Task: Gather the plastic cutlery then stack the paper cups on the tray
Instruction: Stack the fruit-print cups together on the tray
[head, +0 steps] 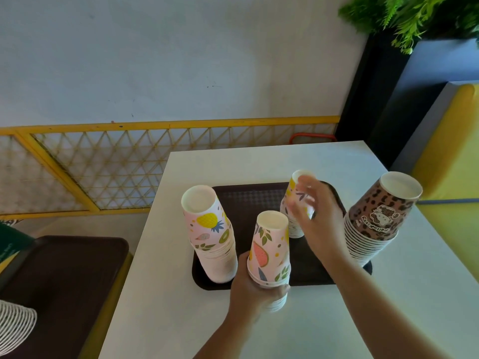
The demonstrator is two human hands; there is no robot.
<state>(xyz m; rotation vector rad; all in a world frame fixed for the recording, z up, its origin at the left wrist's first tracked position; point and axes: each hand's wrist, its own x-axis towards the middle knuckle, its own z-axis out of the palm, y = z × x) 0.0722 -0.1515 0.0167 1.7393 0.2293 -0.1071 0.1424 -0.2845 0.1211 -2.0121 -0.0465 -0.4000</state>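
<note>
No cutlery in view; four inverted cup stacks on or at the tray (248,200) on the bench (324,320): left hand (252,291) grips the front stack (270,255), right hand (320,216) curls round the rear stack (295,203); merging seems unfinished.

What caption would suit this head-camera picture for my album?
Left hand grips a fruit-print cup stack while the right hand holds another stack on the brown tray.
</note>
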